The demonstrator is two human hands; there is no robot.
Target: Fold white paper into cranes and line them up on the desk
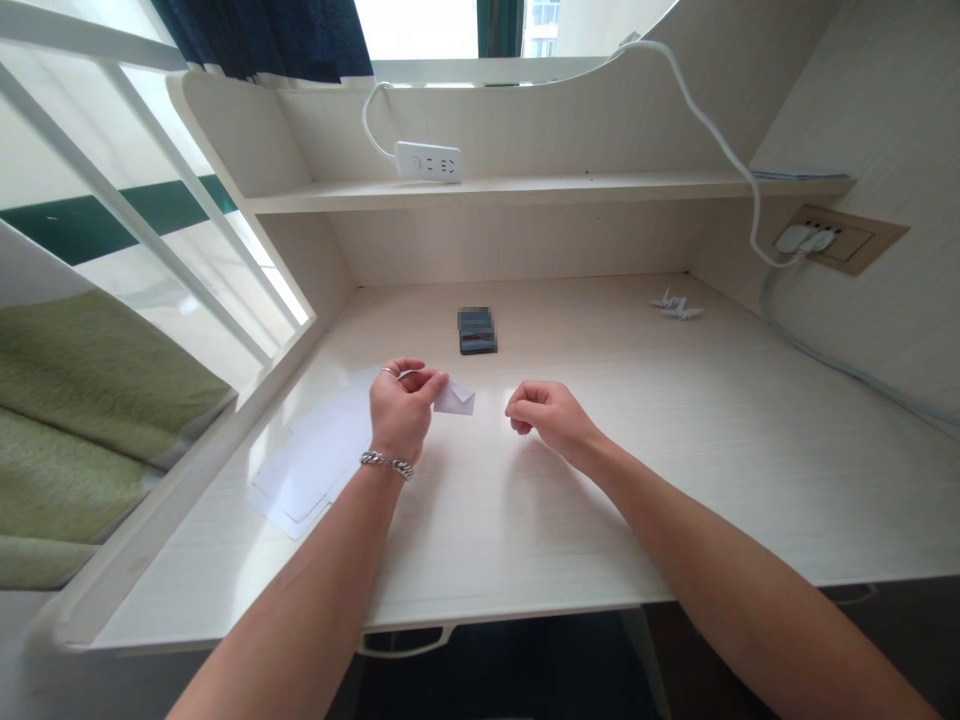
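Between thumb and fingers, my left hand [405,405] pinches a small folded piece of white paper [456,399] just above the desk. A crease and a triangular flap show on the paper. To its right is my right hand [547,412], apart from the paper, with its fingers curled and thumb against them; whether anything tiny sits inside I cannot make out. Loose white sheets [315,455] lie on the desk at the left, partly covered by my left hand and forearm. Two folded paper cranes [677,305] rest at the back right.
A dark phone-like object [478,330] lies on the desk [585,540] beyond my hands. A white power strip [427,161] stands on the shelf [525,190]. Its cable [712,130] appears to run towards the wall socket [847,240] at right. White rails border the left side.
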